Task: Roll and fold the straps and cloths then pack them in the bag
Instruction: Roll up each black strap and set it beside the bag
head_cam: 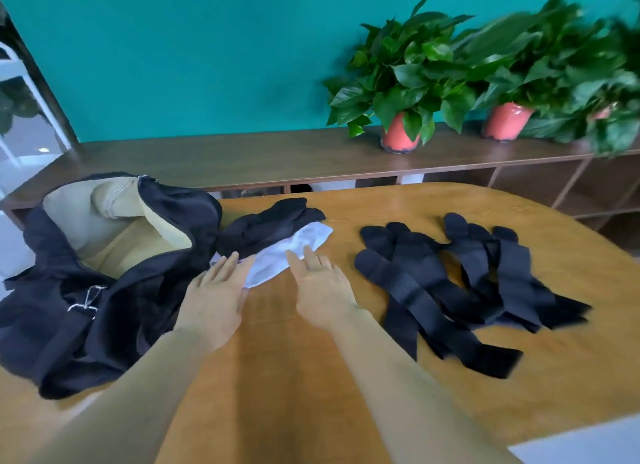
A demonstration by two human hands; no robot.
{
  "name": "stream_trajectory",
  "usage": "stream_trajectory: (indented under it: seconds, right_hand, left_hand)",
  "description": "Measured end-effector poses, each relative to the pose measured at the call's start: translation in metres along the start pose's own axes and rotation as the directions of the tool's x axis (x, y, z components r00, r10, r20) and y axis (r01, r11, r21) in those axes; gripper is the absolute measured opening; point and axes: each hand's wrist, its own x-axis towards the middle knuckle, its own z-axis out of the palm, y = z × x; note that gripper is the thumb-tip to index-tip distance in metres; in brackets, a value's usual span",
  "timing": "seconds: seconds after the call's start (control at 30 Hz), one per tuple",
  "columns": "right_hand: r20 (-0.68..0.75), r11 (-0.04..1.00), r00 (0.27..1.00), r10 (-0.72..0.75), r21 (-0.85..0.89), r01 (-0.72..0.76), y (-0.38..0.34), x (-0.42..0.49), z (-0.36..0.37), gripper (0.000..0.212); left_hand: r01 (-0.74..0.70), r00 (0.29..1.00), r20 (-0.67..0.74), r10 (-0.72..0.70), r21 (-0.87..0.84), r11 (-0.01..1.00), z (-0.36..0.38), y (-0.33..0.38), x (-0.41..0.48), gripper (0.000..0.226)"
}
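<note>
**On the table, both hands flat at the white cloth**

At the middle of the table (391,200) lies a white cloth (301,247), spread unevenly and not yet folded. A crumpled black cloth (273,223) lies across its far side and covers part of it. The left hand (214,290) reaches in palm down with its fingers straight and together, and their tips lie over the near left edge of the white cloth. The right hand (322,283) is likewise flat with its fingers extended, the tips at the cloth's near right edge. Neither hand grips anything. Whether they press on the fabric or only hover just above it cannot be told, as the view is a little blurred.

To the left, touching the black cloth, the bag (114,290) slumps on the table's corner. It is black outside and its mouth gapes to show a beige lining. A metal clip (86,299) sits on its near side.

To the right of the hands, apart from the cloths, the straps (450,280) lie in a loose, overlapping heap. They are black with rounded ends, and all are unrolled.

Beyond the table runs a low brown sideboard (242,155) with open compartments. Leafy plants (401,68) in red pots (398,136) stand on its right part, against a teal wall (173,48).
</note>
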Motion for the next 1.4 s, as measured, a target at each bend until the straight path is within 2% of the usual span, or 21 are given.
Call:
stream_trajectory:
  seconds: [0.17,0.3,0.47,0.67,0.8,0.93,1.07,1.23,1.4]
  right_hand:
    - [-0.164,0.998,0.986,0.039,0.052,-0.031,0.029,-0.082,-0.012,0.062]
    - [-0.304,0.977,0.930,0.208,0.110,-0.183,0.074,-0.125,-0.024,0.037]
    - [-0.288,0.939,0.894,0.342,0.062,-0.339,0.122,-0.144,-0.029,0.015]
    - [-0.220,0.933,0.916,0.336,-0.057,-0.356,0.145,-0.137,-0.007,0.038]
    - [-0.237,0.926,0.913,0.331,-0.103,-0.362,0.150,-0.122,0.002,0.048]
    - [-0.282,0.913,0.900,0.333,-0.143,-0.383,0.152,-0.113,0.007,0.047]
    - [-0.363,0.904,0.865,0.345,-0.120,-0.411,0.151,-0.109,0.006,0.034]
    - [-0.413,0.883,0.823,0.390,-0.083,-0.461,0.131,-0.109,-0.001,0.039]
    - [-0.392,0.910,0.846,0.362,-0.046,-0.411,0.086,-0.116,-0.008,0.039]
  left_hand:
    - [-0.035,0.999,0.027,0.035,-0.016,0.999,-0.012,0.038,-0.039,0.053]
    - [-0.092,0.995,0.030,0.092,0.028,0.995,-0.017,0.070,-0.053,0.052]
    - [-0.177,0.984,0.032,0.176,0.020,0.984,-0.018,0.119,-0.052,0.052]
    - [-0.220,0.974,0.073,0.216,0.045,0.975,0.006,0.165,-0.032,0.050]
    - [-0.200,0.973,0.127,0.192,0.057,0.978,0.023,0.168,-0.019,0.050]
    - [-0.163,0.976,0.153,0.155,0.039,0.986,0.037,0.157,-0.011,0.050]
    - [-0.146,0.979,0.148,0.139,0.039,0.988,0.042,0.146,-0.009,0.049]
    - [-0.130,0.983,0.132,0.124,0.035,0.991,0.033,0.137,-0.017,0.050]
    - [-0.117,0.988,0.106,0.115,0.012,0.993,0.021,0.119,-0.038,0.051]
